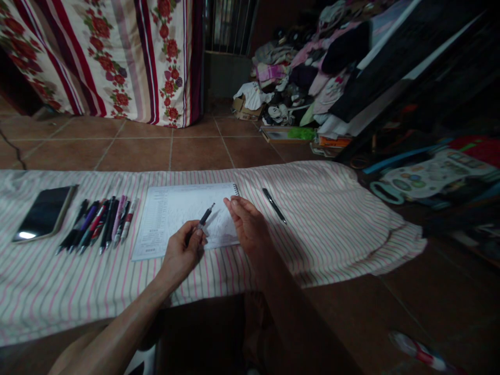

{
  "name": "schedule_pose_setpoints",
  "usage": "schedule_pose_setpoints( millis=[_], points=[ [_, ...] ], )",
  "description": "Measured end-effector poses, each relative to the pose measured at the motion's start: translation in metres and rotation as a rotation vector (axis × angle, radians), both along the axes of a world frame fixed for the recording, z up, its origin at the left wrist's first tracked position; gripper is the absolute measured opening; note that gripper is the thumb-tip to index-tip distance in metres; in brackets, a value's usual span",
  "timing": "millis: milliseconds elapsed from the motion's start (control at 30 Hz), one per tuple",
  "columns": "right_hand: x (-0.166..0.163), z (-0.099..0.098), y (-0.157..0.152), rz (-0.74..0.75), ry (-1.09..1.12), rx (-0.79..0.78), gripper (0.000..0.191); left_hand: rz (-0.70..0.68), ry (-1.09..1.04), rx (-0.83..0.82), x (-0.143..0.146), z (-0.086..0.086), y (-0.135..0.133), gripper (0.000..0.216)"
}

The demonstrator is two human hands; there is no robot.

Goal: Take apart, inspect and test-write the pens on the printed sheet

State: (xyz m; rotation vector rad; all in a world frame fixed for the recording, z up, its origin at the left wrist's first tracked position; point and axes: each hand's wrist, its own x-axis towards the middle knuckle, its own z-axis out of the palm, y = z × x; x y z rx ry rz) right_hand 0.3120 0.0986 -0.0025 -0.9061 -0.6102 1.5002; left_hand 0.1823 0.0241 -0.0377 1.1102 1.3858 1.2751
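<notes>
At the clock's centre, over a white spiral-bound paper notebook (187, 200), the left hand (183, 244) pinches a slim black-gripped pen (205, 215), work seemingly midway, while the right hand (250, 223) presses its fingertips (233, 201) together, on what I cannot tell, and multicoloured plastic pens (102, 224) lie at nine o'clock.

Two hands (185, 242) (247, 223), one phone (45, 211), one notebook (154, 229), one held pen (205, 216), one lone pen (274, 206) and one bunch of pens (109, 221)

A slim, bare left hand (183, 245) runs through a narrow wrist into a long, uncovered left forearm (133, 317) that widens toward the elbow. The bare right hand (248, 224), with slender fingers, joins an equally uncovered right forearm (289, 297), sunk in shadow; any clothing near the lower edge is too dark to tell
</notes>
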Motion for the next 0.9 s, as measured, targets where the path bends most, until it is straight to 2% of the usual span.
schedule_pose_setpoints(
  millis=[167, 333, 500, 900],
  points=[
    [0.0033, 0.0048, -0.0043, 0.060, -0.148, -0.074, 0.025, -0.022, -0.017, -0.018, 0.0000, -0.0060, -0.0008, 0.024],
    [0.0043, 0.0040, -0.0071, 0.098, -0.314, 0.007, 0.026, -0.025, -0.004, 0.002, 0.0008, -0.0071, -0.0012, 0.026],
    [0.0029, 0.0008, -0.0079, 0.130, -0.324, 0.025, 0.025, 0.009, 0.010, 0.000, 0.0014, -0.0058, -0.0014, 0.027],
    [0.0035, 0.0014, -0.0089, 0.154, -0.423, 0.088, 0.025, -0.007, 0.050, -0.024, 0.0013, -0.0012, -0.0029, 0.024]
  ],
)
